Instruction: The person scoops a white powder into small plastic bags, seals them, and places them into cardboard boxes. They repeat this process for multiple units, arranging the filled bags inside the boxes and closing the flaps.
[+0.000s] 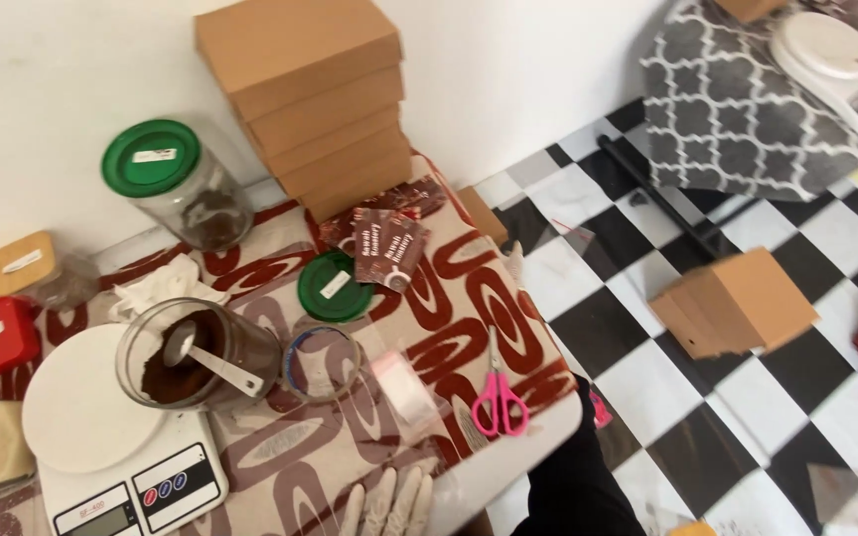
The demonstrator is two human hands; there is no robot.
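On the patterned worktop (469, 298), a white-gloved hand (389, 504) lay spread flat, near enough to bump the clear plastic bag (401, 387).

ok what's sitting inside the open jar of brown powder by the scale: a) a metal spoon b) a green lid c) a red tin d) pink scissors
a: a metal spoon lies in the open jar with its bowl in the brown powder; the pink scissors and green lid lie on the table, apart from it.
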